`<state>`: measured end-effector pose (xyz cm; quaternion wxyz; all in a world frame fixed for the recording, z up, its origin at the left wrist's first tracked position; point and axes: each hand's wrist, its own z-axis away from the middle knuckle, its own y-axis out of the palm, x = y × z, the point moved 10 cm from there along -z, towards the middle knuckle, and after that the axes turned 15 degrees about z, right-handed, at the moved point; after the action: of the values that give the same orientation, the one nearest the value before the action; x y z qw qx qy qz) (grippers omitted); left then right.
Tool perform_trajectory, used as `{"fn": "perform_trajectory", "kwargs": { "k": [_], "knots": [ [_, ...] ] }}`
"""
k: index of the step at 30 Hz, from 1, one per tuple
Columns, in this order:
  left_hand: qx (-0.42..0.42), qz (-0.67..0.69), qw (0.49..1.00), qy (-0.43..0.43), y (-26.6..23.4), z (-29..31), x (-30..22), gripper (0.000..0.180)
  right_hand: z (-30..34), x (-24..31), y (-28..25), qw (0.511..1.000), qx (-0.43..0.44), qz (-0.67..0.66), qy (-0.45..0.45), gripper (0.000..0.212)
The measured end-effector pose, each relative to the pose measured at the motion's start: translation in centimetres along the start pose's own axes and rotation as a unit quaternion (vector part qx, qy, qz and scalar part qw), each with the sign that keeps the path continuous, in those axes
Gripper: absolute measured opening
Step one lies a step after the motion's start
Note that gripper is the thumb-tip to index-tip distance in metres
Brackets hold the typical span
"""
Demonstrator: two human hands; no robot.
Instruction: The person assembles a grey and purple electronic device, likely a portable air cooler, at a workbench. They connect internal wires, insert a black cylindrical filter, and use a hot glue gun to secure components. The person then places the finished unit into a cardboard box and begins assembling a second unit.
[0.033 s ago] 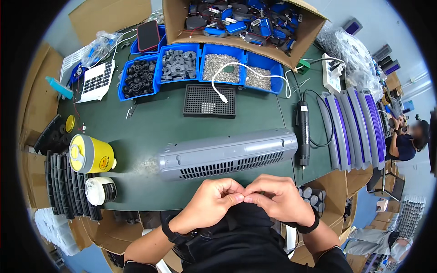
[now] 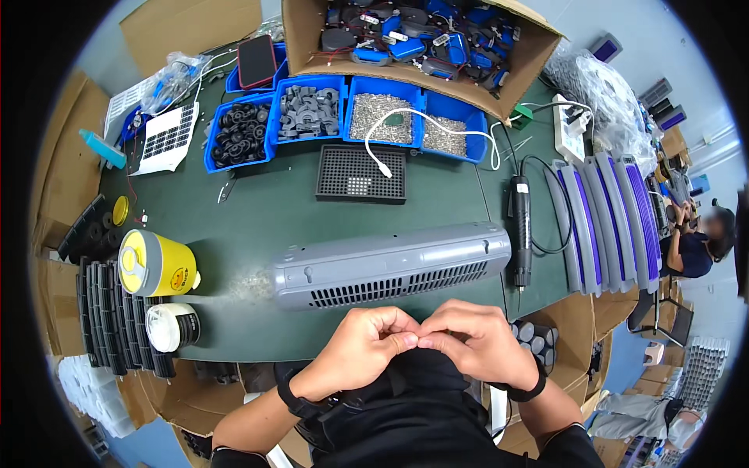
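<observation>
Close to the table's near edge, my left hand (image 2: 365,348) and my right hand (image 2: 477,340) meet fingertip to fingertip. Both are closed in a pinch, thumbs against forefingers; whatever they hold, if anything, is too small or hidden to make out. Just beyond them lies a long grey plastic housing (image 2: 390,264) with slotted vents along its near side. To its right a black electric screwdriver (image 2: 520,234) rests on the green table (image 2: 234,210), its cable looping off to the right.
Blue bins (image 2: 310,109) of black wheels, grey clips and screws line the back, below a cardboard box (image 2: 538,47) of blue parts. A black perforated tray (image 2: 360,173) sits mid-table. Left stand a yellow cup (image 2: 168,265) and white jar (image 2: 165,327); right, grey-purple panels (image 2: 605,222). A person (image 2: 702,242) sits beyond.
</observation>
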<state>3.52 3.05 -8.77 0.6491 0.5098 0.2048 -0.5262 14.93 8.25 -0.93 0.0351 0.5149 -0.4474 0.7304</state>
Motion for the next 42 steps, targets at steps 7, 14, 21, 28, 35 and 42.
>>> {"fn": "perform_trajectory", "kwargs": {
  "k": [7, 14, 21, 28, 35, 42],
  "knots": [
    [0.009, 0.047, 0.998, -0.048, -0.9, 0.2, 2.1, 0.014, -0.2, 0.4, 1.5, 0.998, -0.007, 0.055, -0.017, 0.014],
    [0.011, 0.129, 0.991, -0.036, -2.3, 0.7, 2.1, 0.015, -0.9, 2.4, 2.1, 0.985, -0.057, 0.15, -0.057, 0.021],
    [0.054, 0.34, 0.938, -0.048, -2.7, 1.8, 2.3, 0.014, -1.1, 3.2, 0.7, 0.856, -0.302, 0.395, -0.14, 0.026],
    [0.077, 0.43, 0.899, -0.03, -3.8, 2.7, 2.7, 0.014, -1.2, 2.2, 1.8, 0.848, -0.301, 0.41, -0.151, 0.023],
    [0.078, 0.376, 0.923, 0.002, -4.5, 3.1, 2.0, 0.015, -1.5, 5.7, 1.6, 0.95, -0.201, 0.202, -0.129, 0.025],
    [0.032, 0.254, 0.966, 0.044, -5.5, 3.7, 0.6, 0.014, -3.8, 6.7, 4.5, 0.98, -0.071, 0.125, -0.138, 0.024]
  ]
}}
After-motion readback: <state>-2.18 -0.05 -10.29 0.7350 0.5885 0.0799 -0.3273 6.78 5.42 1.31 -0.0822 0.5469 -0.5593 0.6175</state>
